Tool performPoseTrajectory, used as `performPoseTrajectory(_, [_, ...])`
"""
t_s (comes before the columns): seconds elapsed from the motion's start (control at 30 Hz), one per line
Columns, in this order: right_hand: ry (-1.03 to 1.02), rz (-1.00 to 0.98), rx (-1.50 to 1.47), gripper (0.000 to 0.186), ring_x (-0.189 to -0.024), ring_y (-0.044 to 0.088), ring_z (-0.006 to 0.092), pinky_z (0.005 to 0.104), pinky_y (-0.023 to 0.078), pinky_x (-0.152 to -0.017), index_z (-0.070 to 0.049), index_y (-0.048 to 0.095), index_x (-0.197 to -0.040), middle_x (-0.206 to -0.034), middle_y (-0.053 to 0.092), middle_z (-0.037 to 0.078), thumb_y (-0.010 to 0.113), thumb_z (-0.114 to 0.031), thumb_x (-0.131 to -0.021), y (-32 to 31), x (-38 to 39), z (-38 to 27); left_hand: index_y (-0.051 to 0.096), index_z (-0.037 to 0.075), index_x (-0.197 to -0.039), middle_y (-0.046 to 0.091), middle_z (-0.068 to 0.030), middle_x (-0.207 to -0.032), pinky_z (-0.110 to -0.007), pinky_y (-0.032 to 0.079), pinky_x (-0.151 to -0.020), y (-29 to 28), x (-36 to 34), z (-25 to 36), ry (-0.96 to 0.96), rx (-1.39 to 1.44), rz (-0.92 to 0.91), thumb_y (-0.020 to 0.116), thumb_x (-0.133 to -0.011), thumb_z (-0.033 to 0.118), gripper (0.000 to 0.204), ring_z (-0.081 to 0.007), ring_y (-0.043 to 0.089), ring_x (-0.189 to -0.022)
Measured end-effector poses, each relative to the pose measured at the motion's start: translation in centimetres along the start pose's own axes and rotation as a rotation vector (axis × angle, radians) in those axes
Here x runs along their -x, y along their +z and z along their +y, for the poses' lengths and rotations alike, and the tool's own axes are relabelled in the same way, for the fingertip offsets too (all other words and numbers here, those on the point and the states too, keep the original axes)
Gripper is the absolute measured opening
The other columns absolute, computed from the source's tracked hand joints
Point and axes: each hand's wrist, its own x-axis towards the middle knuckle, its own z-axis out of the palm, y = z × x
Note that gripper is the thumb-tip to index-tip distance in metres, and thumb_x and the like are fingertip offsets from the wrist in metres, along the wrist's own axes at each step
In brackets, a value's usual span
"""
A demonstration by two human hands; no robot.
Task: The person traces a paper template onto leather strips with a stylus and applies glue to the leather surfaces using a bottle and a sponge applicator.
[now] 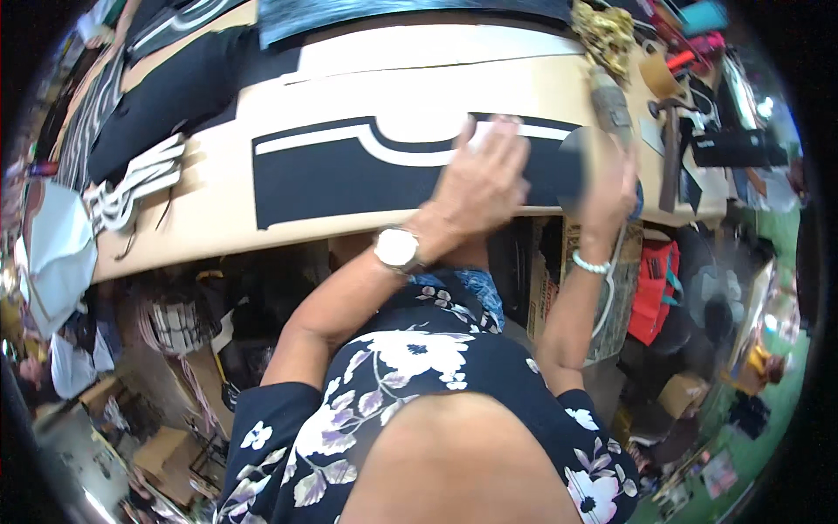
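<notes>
Two hands work at the near edge of the long table (218, 231), with bare top to the left. Black fabric with a white stripe (349, 175) lies flat along that edge. Left hand (480, 179) presses it, fingers spread. Right hand (611, 188) is blurred beside a dark round piece (572, 166); grip unclear.

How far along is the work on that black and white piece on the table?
Done: the black piece with its white stripe lies flat on the table. In hand: the left hand presses it down; the right hand is blurred at its right end. Left: cannot tell; white strips wait nearby.
</notes>
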Motion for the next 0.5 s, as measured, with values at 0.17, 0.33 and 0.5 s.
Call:
performPoseTrajectory(0.17, [0.021,0.154,-0.344,0.042,-0.109,0.055,0.0260,0.0338,0.041,-0.096,0.006,0.034,-0.133,-0.118,0.057,0.020,0.044,-0.009,-0.095,-2.8,-0.1,-0.2,0.050,-0.001,-0.123,0.050,-0.0197,-0.126,-0.048,0.035,-0.102,4.0,2.8,2.5,0.183,-0.060,-0.004,0.063,-0.078,0.023,0.053,-0.0319,0.045,-0.122])
performPoseTrajectory(0.33, [0.312,0.131,-0.878,0.055,-0.114,0.049,0.0272,0.0384,0.037,-0.097,0.004,0.033,-0.134,-0.127,0.049,0.022,0.047,-0.030,-0.093,-5.4,-0.6,1.8,0.061,0.001,-0.101,0.064,-0.0128,-0.097,-0.038,0.048,-0.084,-0.9,1.4,3.2,0.147,0.136,0.080,0.059,-0.077,0.010,0.025,-0.0245,0.062,-0.095])
performPoseTrajectory(0.5, [0.193,-0.159,-1.443,0.106,-0.134,0.024,0.0333,0.0453,0.019,-0.108,0.002,0.018,-0.141,-0.144,0.026,0.021,0.049,-0.073,-0.073,-3.1,-2.8,-0.9,0.066,0.003,-0.094,0.063,-0.0155,-0.071,-0.031,0.049,-0.053,-11.7,-5.5,3.2,-0.002,0.562,0.360,0.062,-0.082,0.015,0.018,-0.0224,0.063,-0.058])
